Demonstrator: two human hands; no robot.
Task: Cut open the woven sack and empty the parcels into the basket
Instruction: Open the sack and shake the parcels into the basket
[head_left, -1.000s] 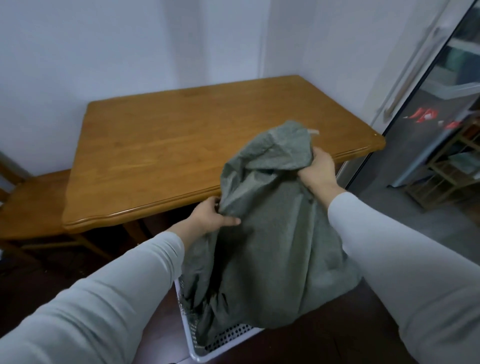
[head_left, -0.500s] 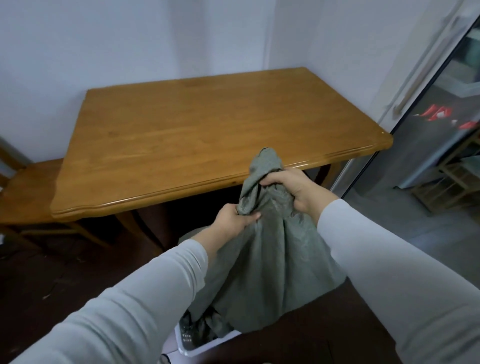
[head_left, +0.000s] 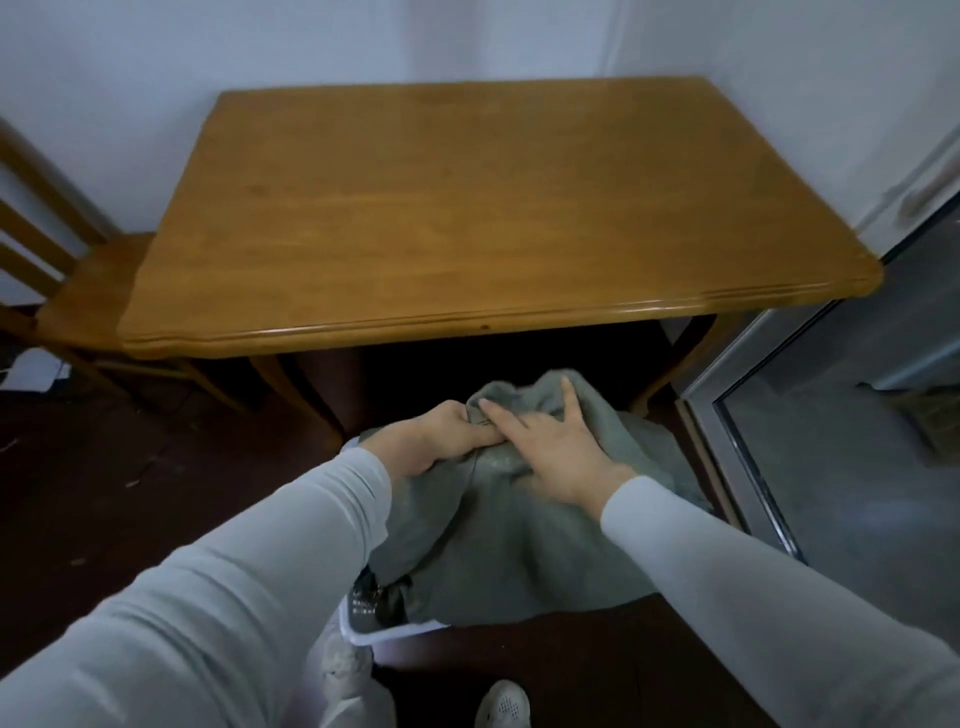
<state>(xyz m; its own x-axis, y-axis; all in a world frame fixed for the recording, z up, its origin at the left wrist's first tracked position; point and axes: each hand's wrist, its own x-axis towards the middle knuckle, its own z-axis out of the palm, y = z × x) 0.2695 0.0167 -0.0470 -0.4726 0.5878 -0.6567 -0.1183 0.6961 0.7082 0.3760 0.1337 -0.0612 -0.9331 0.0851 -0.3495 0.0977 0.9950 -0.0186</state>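
Draping one sack (head_left: 519, 545) over one basket (head_left: 384, 635), left hand (head_left: 436, 441) grips it, right hand (head_left: 550, 447) presses flat-fingered.

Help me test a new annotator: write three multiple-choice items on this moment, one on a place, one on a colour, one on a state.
1. Where is the woven sack? A. draped over the basket in front of the table; B. spread on the tabletop; C. in a drawer.
2. What colour is the sack? A. red; B. grey-green; C. yellow.
3. How does the right hand lie? A. curled round a knife; B. lifted clear of the sack; C. fingers straight and spread, on the sack.
Key: 1 A, the white basket rim shows under the sack's near edge; 2 B, its cloth is dull grey-green; 3 C, while the left hand grips a bunch of it.
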